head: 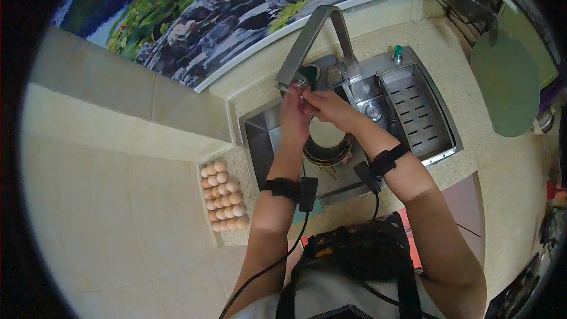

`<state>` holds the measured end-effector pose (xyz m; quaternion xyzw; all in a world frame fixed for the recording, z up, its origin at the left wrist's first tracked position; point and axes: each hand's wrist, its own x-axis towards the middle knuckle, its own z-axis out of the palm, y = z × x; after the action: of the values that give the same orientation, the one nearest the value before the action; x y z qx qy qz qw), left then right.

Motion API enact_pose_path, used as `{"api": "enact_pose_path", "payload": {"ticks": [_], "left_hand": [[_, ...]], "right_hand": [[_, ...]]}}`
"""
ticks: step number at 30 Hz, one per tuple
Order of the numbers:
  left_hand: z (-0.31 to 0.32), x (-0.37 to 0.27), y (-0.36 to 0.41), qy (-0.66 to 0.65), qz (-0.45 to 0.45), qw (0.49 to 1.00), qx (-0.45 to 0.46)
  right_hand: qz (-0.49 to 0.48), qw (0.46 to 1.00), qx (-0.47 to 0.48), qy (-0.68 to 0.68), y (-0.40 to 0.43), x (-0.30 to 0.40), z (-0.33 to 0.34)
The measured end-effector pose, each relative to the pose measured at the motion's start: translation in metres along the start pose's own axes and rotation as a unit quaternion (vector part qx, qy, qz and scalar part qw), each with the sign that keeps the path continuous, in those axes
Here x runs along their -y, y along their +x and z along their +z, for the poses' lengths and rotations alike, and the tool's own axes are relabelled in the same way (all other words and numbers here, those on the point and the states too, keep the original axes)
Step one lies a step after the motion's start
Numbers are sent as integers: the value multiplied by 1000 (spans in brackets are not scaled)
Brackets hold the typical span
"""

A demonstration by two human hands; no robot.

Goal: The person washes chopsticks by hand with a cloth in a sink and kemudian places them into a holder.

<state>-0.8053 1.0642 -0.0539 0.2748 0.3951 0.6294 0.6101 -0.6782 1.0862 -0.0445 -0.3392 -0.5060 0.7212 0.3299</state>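
Both of my hands meet under the spout of a tall metal faucet (305, 40), over a stainless steel sink (261, 141). My left hand (294, 106) has its fingers up at the spout's end, touching my right hand (325, 104). Whether either holds something small cannot be made out. Below them in the sink stands a round dark-rimmed vessel (330, 155) with pale, whitish contents or a pale inside. Part of it is hidden by my hands and forearms.
Brown eggs (223, 199) sit in rows on the counter at left. A slotted steel drain basket (418, 110) lies in the sink's right side, near a green-topped knob (398, 53). An oval green board (507, 84) leans by a wire rack (460, 22) at right.
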Motion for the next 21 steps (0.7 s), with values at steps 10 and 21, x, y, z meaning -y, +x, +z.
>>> {"api": "enact_pose_path", "payload": {"ticks": [10, 21], "left_hand": [[7, -1, -13, -59, 23, 998, 30], [5, 6, -2, -46, 42, 998, -13]], "right_hand": [[57, 987, -136, 62, -8, 2, 15], [33, 983, -7, 182, -22, 0, 20]]}}
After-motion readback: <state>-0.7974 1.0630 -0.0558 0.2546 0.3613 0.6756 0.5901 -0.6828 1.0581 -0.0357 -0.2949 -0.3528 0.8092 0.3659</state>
